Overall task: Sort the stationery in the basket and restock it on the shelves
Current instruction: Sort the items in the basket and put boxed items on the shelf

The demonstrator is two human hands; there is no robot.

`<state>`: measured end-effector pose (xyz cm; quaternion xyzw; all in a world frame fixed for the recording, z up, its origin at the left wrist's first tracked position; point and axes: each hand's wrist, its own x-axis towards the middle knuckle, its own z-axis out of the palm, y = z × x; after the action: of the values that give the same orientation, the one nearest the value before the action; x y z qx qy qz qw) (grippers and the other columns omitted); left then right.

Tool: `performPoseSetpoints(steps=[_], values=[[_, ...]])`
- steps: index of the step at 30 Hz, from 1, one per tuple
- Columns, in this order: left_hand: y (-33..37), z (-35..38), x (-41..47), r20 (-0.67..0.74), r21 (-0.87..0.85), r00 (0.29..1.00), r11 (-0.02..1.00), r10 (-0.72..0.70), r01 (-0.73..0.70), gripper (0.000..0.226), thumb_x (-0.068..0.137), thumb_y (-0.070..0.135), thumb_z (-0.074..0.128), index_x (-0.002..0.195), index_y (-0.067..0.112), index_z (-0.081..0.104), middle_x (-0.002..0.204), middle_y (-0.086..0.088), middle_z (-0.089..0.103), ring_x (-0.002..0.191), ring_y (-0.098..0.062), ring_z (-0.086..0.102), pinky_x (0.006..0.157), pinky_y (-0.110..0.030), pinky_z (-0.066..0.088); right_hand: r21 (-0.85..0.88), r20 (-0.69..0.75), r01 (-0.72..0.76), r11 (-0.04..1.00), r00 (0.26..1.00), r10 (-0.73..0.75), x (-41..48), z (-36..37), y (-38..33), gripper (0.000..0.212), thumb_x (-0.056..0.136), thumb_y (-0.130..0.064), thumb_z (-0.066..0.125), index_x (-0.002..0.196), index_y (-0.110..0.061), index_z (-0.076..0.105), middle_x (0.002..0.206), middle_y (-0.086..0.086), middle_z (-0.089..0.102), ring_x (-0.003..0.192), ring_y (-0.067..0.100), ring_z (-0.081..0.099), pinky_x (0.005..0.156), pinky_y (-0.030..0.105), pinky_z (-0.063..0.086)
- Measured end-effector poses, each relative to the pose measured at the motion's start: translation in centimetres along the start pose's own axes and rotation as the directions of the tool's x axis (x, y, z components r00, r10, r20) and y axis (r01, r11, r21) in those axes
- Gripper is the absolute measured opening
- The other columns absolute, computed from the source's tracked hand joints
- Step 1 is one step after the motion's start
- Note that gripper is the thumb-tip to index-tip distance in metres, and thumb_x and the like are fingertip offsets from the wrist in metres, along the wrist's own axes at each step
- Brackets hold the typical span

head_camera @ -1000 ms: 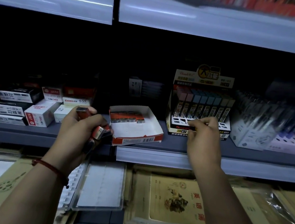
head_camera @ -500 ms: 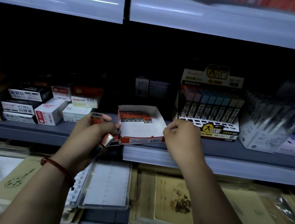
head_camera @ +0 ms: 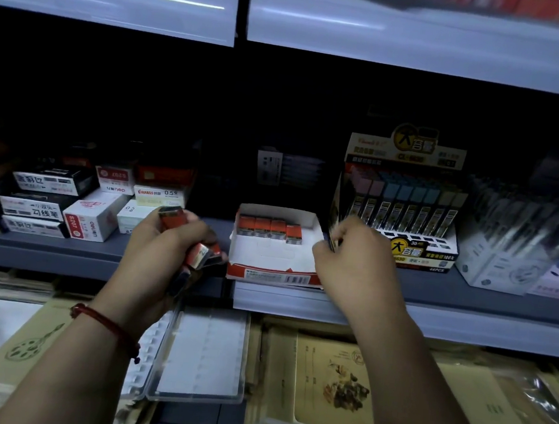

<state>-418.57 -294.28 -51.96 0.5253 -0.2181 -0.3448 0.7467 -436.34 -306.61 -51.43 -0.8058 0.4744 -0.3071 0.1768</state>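
The right hand (head_camera: 352, 255) has come back from the pencil-lead display (head_camera: 403, 205) to the right wall of the open carton (head_camera: 272, 275) at the shelf (head_camera: 48, 249) front edge. Its fingers are curled; whether they pinch anything cannot be told. The left hand (head_camera: 163, 245) grips small red boxes (head_camera: 200, 250) just left of the carton, probably next to go in.

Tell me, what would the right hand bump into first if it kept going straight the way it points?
Most likely the lead refill display box, at its lower left corner just beyond the right hand; depth is hard to judge.
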Motion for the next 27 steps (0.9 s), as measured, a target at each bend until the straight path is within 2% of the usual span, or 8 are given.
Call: performPoseSetpoints(steps=[3, 7, 11, 15, 21, 24, 26, 27], values=[[0.8, 0.5, -0.3, 0.048, -0.099, 0.999, 0.995, 0.018, -0.013, 0.025, 0.086, -0.005, 0.065, 0.098, 0.013, 0.054, 0.073, -0.009, 0.064, 0.068, -0.03, 0.074, 0.062, -0.033, 0.06, 0.372, 0.066, 0.11, 0.921, 0.987, -0.145, -0.5, 0.4, -2.4, 0.003, 0.094, -0.02, 0.068, 0.097, -0.019, 0.068, 0.069, -0.007, 0.055, 0.054, 0.002, 0.049, 0.052, 0.015, 0.042], [1.2, 1.1, -0.8, 0.115, -0.112, 0.993, 0.994, 0.007, 0.006, 0.026, 0.087, -0.004, 0.066, 0.094, 0.017, 0.053, 0.065, -0.001, 0.059, 0.049, -0.015, 0.065, 0.039, -0.02, 0.047, 0.642, 0.222, 0.039, 0.766, 0.946, -0.234, -0.8, 1.8, -4.4, 0.015, 0.091, -0.018, 0.075, 0.105, -0.022, 0.073, 0.08, -0.006, 0.066, 0.061, 0.003, 0.061, 0.059, 0.025, 0.053], [0.8, 1.4, -0.6, 0.154, -0.045, 0.988, 0.999, 0.006, 0.001, 0.031, 0.09, 0.002, 0.066, 0.078, 0.021, 0.044, 0.059, 0.002, 0.05, 0.041, -0.006, 0.049, 0.035, -0.017, 0.037, 0.666, 0.3, -0.054, 0.744, 0.933, -0.2, -0.3, 2.6, -4.6, 0.025, 0.086, -0.018, 0.081, 0.109, -0.021, 0.072, 0.089, 0.002, 0.073, 0.068, 0.016, 0.071, 0.062, 0.029, 0.056], [0.5, 1.3, 0.0, 0.105, -0.006, 0.994, 1.0, 0.016, -0.016, 0.031, 0.092, 0.014, 0.067, 0.072, 0.023, 0.045, 0.059, -0.001, 0.043, 0.042, -0.011, 0.038, 0.038, -0.018, 0.027, 0.68, 0.293, -0.069, 0.73, 0.938, -0.185, 0.0, 2.8, -5.0, 0.026, 0.083, -0.014, 0.082, 0.107, -0.02, 0.072, 0.088, 0.001, 0.075, 0.064, 0.011, 0.068, 0.056, 0.017, 0.047], [0.0, 1.9, 0.0, 0.041, -0.056, 0.997, 0.996, 0.07, -0.067, 0.017, 0.097, 0.014, 0.062, 0.083, 0.012, 0.051, 0.059, -0.003, 0.052, 0.044, -0.012, 0.052, 0.037, -0.016, 0.037, 0.776, 0.323, -0.221, 0.59, 0.944, -0.072, 0.5, 2.6, -5.3, 0.018, 0.088, -0.001, 0.073, 0.101, -0.013, 0.07, 0.09, 0.011, 0.076, 0.068, 0.021, 0.07, 0.052, 0.029, 0.053], [-0.1, 1.8, 0.4, 0.011, -0.08, 0.999, 0.995, 0.052, -0.051, 0.024, 0.098, 0.005, 0.057, 0.079, 0.015, 0.046, 0.072, -0.009, 0.062, 0.06, -0.026, 0.069, 0.038, -0.016, 0.04, 0.798, 0.32, -0.281, 0.533, 0.947, 0.021, 1.1, 1.6, -4.6, 0.013, 0.092, 0.0, 0.066, 0.103, -0.007, 0.067, 0.091, 0.014, 0.075, 0.073, 0.031, 0.075, 0.06, 0.035, 0.063], [-0.2, 1.4, 0.6, 0.019, -0.067, 0.999, 0.997, 0.048, -0.047, 0.021, 0.097, 0.002, 0.057, 0.085, 0.014, 0.046, 0.079, -0.012, 0.061, 0.068, -0.032, 0.07, 0.038, -0.017, 0.039, 0.778, 0.274, -0.272, 0.566, 0.958, 0.084, 1.9, 0.8, -3.6, 0.015, 0.093, -0.003, 0.067, 0.107, -0.005, 0.063, 0.087, 0.015, 0.073, 0.067, 0.028, 0.073, 0.055, 0.033, 0.06], [-0.3, 1.3, 0.7, 0.024, -0.052, 0.998, 0.997, 0.049, -0.048, 0.019, 0.096, 0.001, 0.057, 0.089, 0.014, 0.046, 0.08, -0.012, 0.061, 0.07, -0.033, 0.071, 0.037, -0.017, 0.038, 0.725, 0.211, -0.229, 0.649, 0.972, 0.107, 2.4, 0.6, -2.8, 0.02, 0.091, -0.005, 0.069, 0.11, -0.004, 0.061, 0.081, 0.011, 0.072, 0.064, 0.024, 0.07, 0.054, 0.033, 0.056]])
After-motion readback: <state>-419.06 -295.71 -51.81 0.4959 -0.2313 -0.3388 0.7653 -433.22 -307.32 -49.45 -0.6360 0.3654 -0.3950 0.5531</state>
